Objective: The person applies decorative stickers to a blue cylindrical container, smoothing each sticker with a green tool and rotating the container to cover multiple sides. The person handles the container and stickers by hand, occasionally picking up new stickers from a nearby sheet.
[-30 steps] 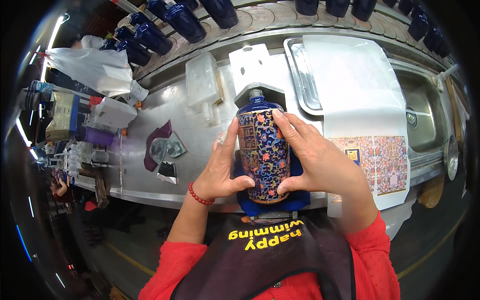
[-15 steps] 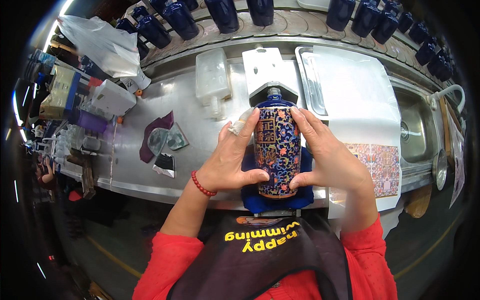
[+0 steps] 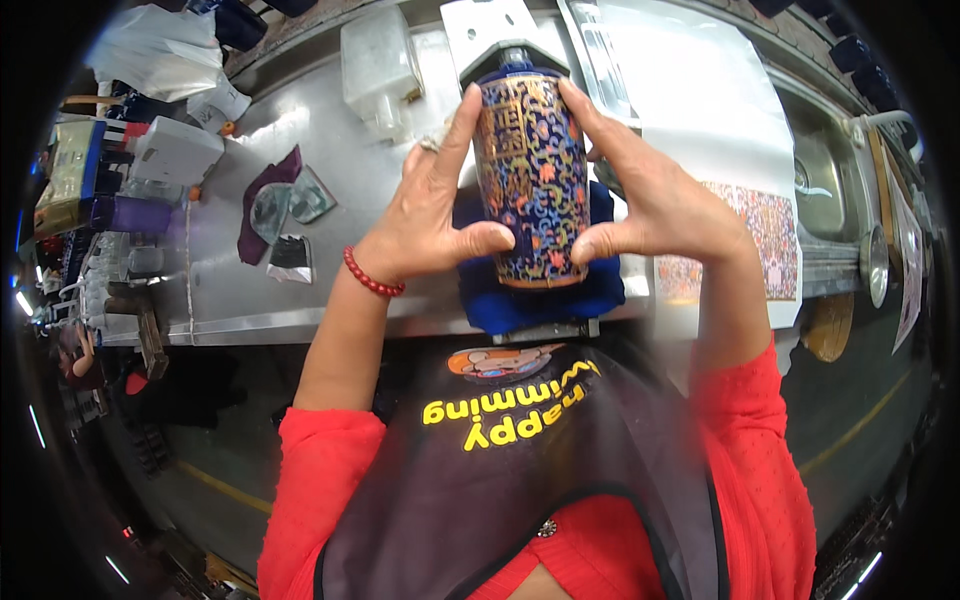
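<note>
A dark blue bottle (image 3: 530, 190) with a dense coloured floral wrap and gold panels lies between my two hands, its neck pointing away from me. My left hand (image 3: 425, 215) grips its left side, fingers stretched along the edge and thumb on the lower front. On the opposite side my right hand (image 3: 665, 205) mirrors this, its thumb near the bottle's base. Beneath the bottle is a blue cloth pad (image 3: 490, 305). The neck meets a white notched block (image 3: 490, 25). A bit of white wrapping shows at a left finger.
A printed floral sheet (image 3: 775, 240) lies on white paper at right, before a sink (image 3: 820, 165). A metal tray (image 3: 597, 60) is behind. Leftward are a translucent bottle-shaped container (image 3: 378, 65), cloth pieces (image 3: 262, 215) and a plastic bag (image 3: 155, 55). More blue bottles (image 3: 860, 60) stand far right.
The view has tilted down toward my apron, so the bench, bottle and hands sit higher in the picture. Both hands keep about the same hold on the bottle.
</note>
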### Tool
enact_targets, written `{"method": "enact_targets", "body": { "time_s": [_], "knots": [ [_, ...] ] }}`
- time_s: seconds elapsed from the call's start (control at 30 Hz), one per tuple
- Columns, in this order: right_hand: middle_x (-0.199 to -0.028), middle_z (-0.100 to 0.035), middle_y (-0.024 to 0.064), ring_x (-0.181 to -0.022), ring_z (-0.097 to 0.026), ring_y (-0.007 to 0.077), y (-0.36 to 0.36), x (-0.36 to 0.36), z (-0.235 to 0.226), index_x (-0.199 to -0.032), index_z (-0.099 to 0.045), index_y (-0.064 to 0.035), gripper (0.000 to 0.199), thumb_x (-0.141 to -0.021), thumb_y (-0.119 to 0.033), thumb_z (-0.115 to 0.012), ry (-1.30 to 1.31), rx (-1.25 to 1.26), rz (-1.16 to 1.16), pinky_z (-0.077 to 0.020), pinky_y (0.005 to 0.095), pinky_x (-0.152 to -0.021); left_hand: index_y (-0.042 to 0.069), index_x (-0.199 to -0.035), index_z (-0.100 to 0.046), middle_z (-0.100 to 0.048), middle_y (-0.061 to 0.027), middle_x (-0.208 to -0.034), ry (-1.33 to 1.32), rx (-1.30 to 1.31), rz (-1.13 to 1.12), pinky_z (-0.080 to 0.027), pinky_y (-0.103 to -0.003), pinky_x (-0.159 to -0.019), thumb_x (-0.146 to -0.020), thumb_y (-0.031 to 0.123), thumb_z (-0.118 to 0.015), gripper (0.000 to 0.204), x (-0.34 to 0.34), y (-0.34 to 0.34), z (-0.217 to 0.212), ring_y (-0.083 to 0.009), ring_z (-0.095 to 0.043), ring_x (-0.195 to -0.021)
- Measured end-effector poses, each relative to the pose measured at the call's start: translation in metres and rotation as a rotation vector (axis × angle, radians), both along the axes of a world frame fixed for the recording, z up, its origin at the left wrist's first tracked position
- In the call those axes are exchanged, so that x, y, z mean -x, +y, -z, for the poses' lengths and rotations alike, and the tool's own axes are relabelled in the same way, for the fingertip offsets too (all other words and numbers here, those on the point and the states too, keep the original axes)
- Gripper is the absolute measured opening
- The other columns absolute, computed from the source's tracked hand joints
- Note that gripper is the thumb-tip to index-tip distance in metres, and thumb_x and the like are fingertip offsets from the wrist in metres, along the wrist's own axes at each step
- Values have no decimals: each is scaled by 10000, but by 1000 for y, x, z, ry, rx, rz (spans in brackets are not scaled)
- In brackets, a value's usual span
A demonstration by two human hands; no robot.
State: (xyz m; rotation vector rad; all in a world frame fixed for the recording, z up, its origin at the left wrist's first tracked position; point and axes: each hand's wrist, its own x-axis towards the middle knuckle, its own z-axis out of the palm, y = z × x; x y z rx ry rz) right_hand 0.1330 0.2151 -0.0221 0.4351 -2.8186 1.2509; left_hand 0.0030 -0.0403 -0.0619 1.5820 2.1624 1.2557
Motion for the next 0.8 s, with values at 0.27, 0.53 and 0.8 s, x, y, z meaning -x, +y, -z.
{"method": "enact_targets", "body": {
  "time_s": [0.27, 0.53, 0.8],
  "knots": [
    [-1608, -313, 249, -1427, -416, 385, -1, 1, 2, -1635, -97, -58, 1386, -631, -603, -882, 84, -35, -42, -415, 465, -1127, 50, -1638, -76, -430, -264, -1539, 69, 18, -23, -283, -444, -1103, -725, 770, -727, 1332, -2, -1, 0, -381, -466, -1367],
    [-1582, -345, 277, -1415, -437, 389, -1, 0, 0, -1632, -88, -51, 1410, -612, -617, -879, 66, -44, -36, -414, 455, -1128, 68, -1641, -92, -471, -265, -1500, 61, 34, -30, -317, -429, -1071, -702, 744, -763, 1337, -1, -2, 0, -376, -517, -1270],
    [-1600, -317, 283, -1423, -431, 395, -1, 0, 2, -1630, -80, -48, 1447, -575, -625, -885, 97, -87, -30, -413, 453, -1128, 91, -1646, -96, -473, -267, -1498, 53, 37, -58, -350, -449, -1065, -682, 765, -765, 1353, -1, -2, 2, -399, -525, -1179]
  ]
}}
